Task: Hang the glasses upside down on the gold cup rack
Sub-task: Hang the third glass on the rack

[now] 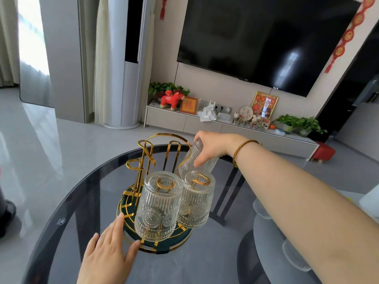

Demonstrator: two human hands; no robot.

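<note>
— Steadying the rack (158, 181) with your left hand (108, 251)?

— Yes. You lay it flat and open against the base rim, holding nothing, so the rack won't slide on the glass table (82, 201).

— And your right hand (213, 148)?

— Its fingers are closed round the third glass (194, 158), mouth down and tilted over a far prong. Two glasses (159, 206) already hang in front.
</note>
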